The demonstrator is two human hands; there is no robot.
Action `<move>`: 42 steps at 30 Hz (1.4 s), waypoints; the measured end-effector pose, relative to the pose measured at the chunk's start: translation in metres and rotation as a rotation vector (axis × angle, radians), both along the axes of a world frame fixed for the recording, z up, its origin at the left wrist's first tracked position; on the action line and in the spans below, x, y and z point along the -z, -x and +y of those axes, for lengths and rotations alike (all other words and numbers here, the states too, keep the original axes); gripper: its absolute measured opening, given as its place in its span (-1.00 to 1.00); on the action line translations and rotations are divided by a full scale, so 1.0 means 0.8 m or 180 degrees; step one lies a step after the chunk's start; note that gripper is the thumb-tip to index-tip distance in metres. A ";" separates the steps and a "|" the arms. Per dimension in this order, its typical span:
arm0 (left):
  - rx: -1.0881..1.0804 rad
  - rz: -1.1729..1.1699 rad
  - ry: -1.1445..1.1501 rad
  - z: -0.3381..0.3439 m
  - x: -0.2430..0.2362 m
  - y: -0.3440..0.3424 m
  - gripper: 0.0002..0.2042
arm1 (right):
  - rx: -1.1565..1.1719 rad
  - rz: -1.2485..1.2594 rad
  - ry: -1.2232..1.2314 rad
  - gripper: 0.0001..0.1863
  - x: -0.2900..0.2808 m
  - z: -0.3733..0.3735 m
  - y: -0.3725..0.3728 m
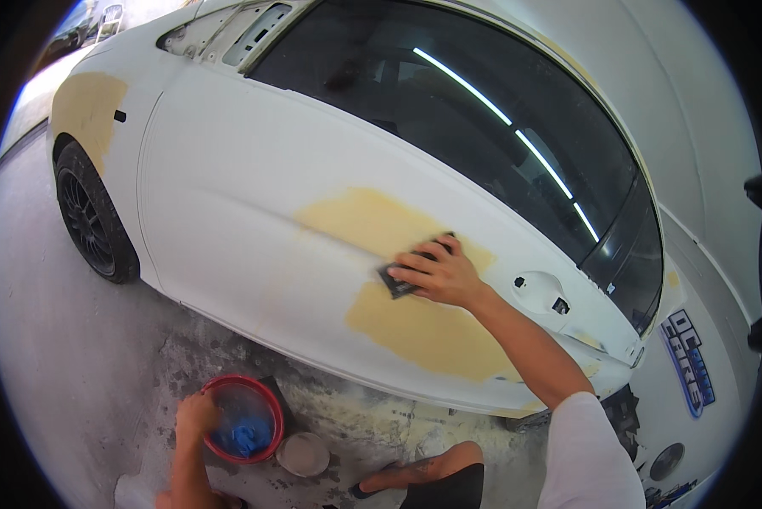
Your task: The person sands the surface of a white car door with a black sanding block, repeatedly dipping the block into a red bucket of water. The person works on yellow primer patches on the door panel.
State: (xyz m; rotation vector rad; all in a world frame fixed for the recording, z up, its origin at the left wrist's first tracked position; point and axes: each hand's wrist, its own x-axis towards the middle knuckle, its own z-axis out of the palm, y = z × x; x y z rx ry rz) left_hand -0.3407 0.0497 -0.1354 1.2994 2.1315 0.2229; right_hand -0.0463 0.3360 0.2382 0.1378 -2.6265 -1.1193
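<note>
My right hand (439,270) is closed over a black sanding block (398,282), which lies flat against the white car door (228,187). Yellowish filler patches (428,335) spread on the door above and below the block. Low on the left, my left hand (198,414) grips the rim of a red bucket (277,407), its fingertips partly hidden. Inside the bucket, a blue cloth-like thing (247,435) sits in cloudy water.
A round greyish lid or dish (303,455) stands beside the bucket on the stained floor (75,339). The front wheel (92,212) is at the left, and dark window glass (474,110) runs above the door. A door-handle recess (540,293) lies right of my hand.
</note>
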 end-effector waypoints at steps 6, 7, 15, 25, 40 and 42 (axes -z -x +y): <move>0.1018 -0.0759 -0.0584 0.055 0.026 -0.079 -0.42 | 0.0294 -0.0494 0.0617 -0.30 0.025 0.041 0.053; 0.1169 -0.0917 -0.0778 0.058 0.024 -0.084 -0.41 | 0.0268 -0.0512 0.0598 -0.30 0.026 0.052 0.009; 0.0431 0.0060 -0.3311 0.150 -0.150 -0.130 -0.28 | 0.0853 -0.0187 0.0801 -0.37 0.177 0.050 -0.314; -0.1405 0.1238 -0.4773 0.418 -0.324 -0.242 -0.18 | 0.2953 0.2773 0.4705 -0.14 0.532 -0.206 -0.302; 0.1777 0.3093 -0.4869 0.421 -0.291 -0.359 -0.29 | 0.2879 0.3467 0.6307 -0.14 0.485 -0.206 -0.297; 0.1625 0.3243 -0.4764 0.413 -0.278 -0.306 -0.31 | 0.2819 0.3424 0.6356 -0.14 0.476 -0.220 -0.301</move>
